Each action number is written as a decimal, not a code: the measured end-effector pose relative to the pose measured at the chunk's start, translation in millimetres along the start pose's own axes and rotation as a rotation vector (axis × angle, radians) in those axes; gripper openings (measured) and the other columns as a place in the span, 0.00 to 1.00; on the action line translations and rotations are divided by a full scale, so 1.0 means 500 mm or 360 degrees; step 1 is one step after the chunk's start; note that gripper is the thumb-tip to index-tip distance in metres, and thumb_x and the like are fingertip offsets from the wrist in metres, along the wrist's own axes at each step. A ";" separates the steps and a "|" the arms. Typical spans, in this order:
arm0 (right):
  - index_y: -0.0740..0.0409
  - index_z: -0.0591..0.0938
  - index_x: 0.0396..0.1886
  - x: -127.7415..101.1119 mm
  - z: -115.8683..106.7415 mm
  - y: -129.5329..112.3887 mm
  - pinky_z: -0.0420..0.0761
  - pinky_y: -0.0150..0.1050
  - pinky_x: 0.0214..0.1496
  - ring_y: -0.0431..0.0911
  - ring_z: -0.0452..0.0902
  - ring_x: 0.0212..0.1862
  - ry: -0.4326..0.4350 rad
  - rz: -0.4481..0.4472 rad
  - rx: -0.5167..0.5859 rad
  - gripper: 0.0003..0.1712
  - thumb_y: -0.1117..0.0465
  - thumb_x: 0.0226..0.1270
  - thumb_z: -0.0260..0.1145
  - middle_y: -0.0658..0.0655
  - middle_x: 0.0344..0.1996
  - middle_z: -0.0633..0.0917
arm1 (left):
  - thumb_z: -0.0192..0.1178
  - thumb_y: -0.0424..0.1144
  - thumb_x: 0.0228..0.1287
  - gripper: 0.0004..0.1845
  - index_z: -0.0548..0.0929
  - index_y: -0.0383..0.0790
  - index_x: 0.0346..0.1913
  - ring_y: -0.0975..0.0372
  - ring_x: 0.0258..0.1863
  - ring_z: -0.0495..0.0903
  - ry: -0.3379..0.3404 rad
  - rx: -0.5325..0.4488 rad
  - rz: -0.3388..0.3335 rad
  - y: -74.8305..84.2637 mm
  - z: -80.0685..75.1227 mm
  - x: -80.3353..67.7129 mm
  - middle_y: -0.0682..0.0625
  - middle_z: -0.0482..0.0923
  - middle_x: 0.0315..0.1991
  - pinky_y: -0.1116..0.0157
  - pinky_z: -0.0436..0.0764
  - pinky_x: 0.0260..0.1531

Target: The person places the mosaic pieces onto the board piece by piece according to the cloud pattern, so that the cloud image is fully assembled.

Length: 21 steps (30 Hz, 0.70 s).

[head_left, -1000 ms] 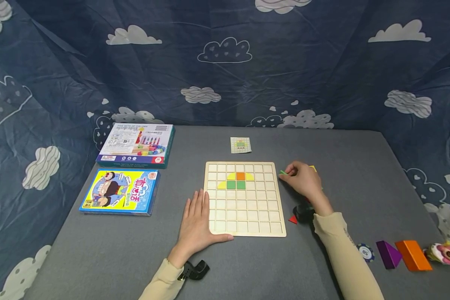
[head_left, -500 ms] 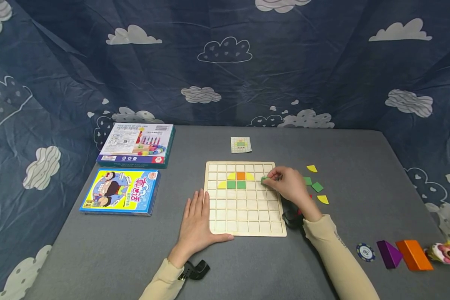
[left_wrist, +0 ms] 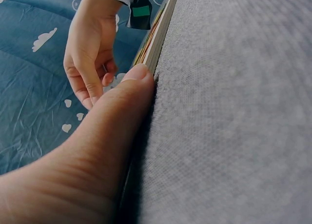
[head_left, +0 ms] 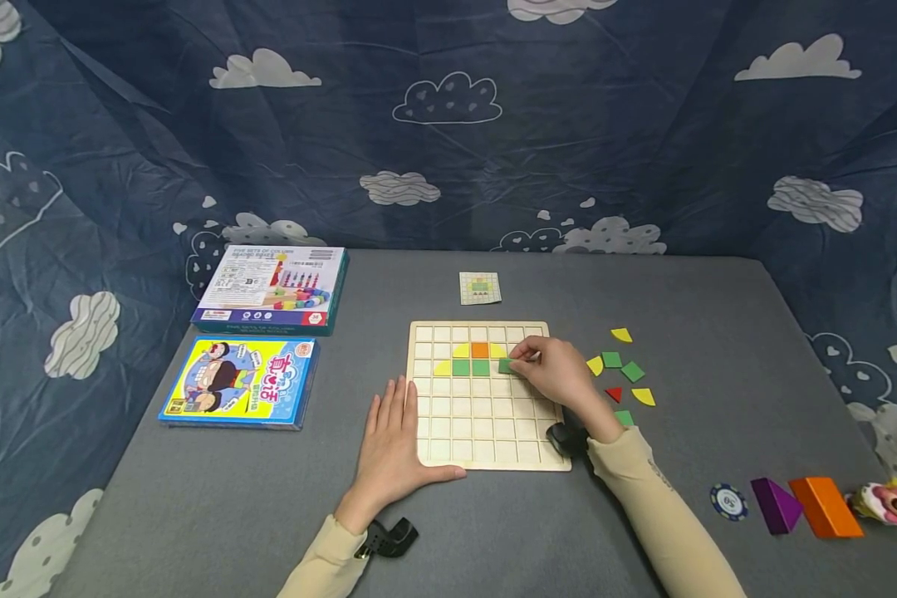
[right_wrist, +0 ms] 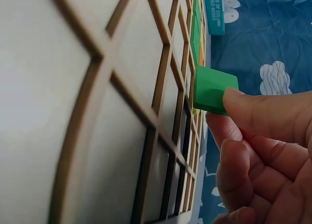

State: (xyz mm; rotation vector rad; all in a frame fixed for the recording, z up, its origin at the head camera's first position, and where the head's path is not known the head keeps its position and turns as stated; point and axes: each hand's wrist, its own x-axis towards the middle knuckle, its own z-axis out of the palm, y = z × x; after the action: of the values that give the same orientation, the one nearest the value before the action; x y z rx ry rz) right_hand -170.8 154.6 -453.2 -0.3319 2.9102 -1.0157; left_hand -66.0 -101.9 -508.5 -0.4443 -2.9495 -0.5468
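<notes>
My right hand (head_left: pixel 556 372) pinches a green square tile (right_wrist: pixel 214 89) between thumb and fingers. The tile is tilted, its far edge close to the grid of the wooden board (head_left: pixel 493 407); whether it touches cannot be told. On the board lie an orange square (head_left: pixel 479 350), two green squares (head_left: pixel 470 368) side by side and several yellow rounded pieces (head_left: pixel 443 369). My left hand (head_left: pixel 389 432) lies flat with straight fingers along the board's left edge, its thumb (left_wrist: pixel 139 75) at the near edge.
Right of the board lie loose green squares (head_left: pixel 632 371), yellow pieces (head_left: pixel 644 397) and a red triangle (head_left: pixel 614 394). A small pattern card (head_left: pixel 480 288) sits behind. Two boxes (head_left: pixel 239 382) stand left; a poker chip (head_left: pixel 728 502), purple block (head_left: pixel 776 506), orange block (head_left: pixel 825 507) and figurine (head_left: pixel 888 503) are front right.
My right hand has carried the green tile leftward from beside the board to over its grid, near the other green squares. The loose pieces on the right came into view. My left hand stayed put.
</notes>
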 end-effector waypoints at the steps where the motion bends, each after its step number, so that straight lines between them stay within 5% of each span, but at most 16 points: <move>1: 0.55 0.85 0.33 0.000 0.001 -0.002 0.68 0.38 0.24 0.43 0.72 0.23 -0.0002 -0.0005 -0.0004 0.05 0.60 0.58 0.71 0.50 0.27 0.83 | 0.58 0.81 0.33 0.73 0.49 0.27 0.72 0.47 0.72 0.41 -0.0003 0.0002 -0.0002 0.000 0.000 0.000 0.34 0.45 0.73 0.48 0.42 0.67; 21: 0.55 0.86 0.32 0.011 0.016 -0.008 0.69 0.39 0.27 0.42 0.72 0.23 -0.0037 0.0012 0.0004 0.04 0.60 0.58 0.71 0.48 0.24 0.82 | 0.59 0.81 0.33 0.74 0.48 0.27 0.73 0.47 0.72 0.40 -0.0027 0.0011 -0.0016 0.001 -0.003 0.002 0.34 0.44 0.73 0.49 0.41 0.67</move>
State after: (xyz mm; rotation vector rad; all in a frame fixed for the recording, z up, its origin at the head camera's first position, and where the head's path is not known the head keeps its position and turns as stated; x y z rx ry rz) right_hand -174.4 145.6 -457.0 -0.3301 2.8870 -1.0077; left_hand -66.5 -101.9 -507.1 -0.4359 -2.9705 -0.5366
